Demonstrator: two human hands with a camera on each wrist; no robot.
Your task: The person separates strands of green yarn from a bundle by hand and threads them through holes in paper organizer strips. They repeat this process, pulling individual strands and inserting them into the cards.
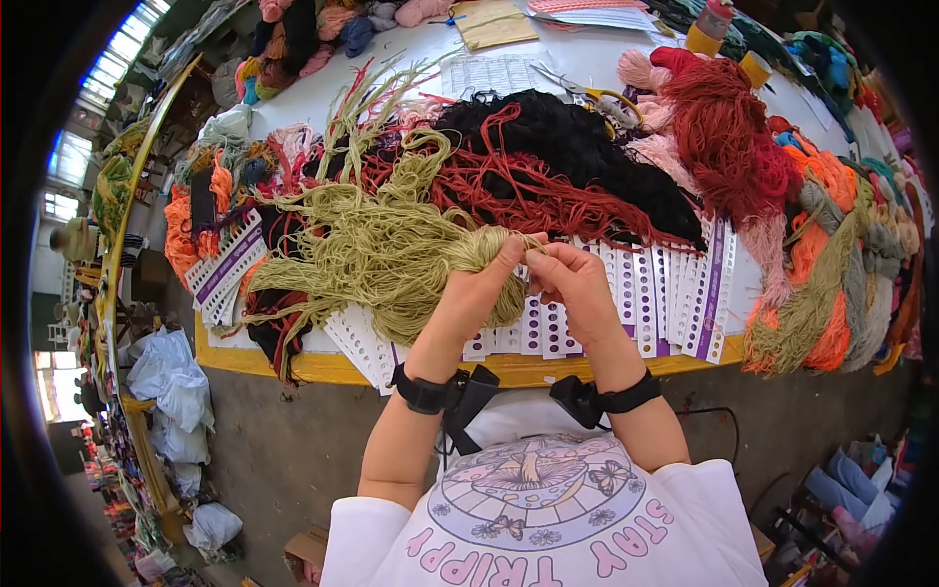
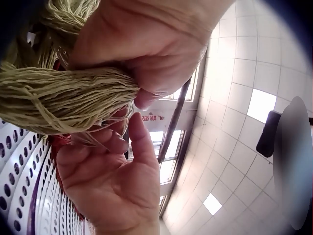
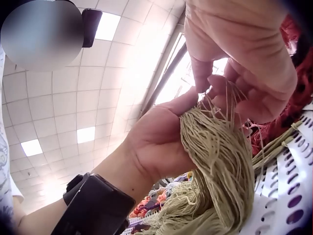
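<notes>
A thick bundle of olive-green yarn (image 1: 391, 249) lies across the table edge, its loose end raised in front of me. My left hand (image 1: 501, 259) grips that end, fingers curled round it; in the left wrist view the olive-green yarn (image 2: 63, 98) fills the left hand (image 2: 142, 93). My right hand (image 1: 544, 264) meets it from the right and pinches a few strands at the tip. In the right wrist view the right hand (image 3: 220, 90) pulls thin strands out of the olive-green yarn (image 3: 220, 156), which the left hand (image 3: 156, 142) holds.
White perforated cards with purple stripes (image 1: 665, 293) lie fanned along the yellow table edge (image 1: 528, 370). Behind are heaps of black yarn (image 1: 577, 147), red yarn (image 1: 729, 137) and orange and grey-green yarn (image 1: 831, 264). Scissors (image 1: 597, 93) and papers (image 1: 494, 73) lie at the back.
</notes>
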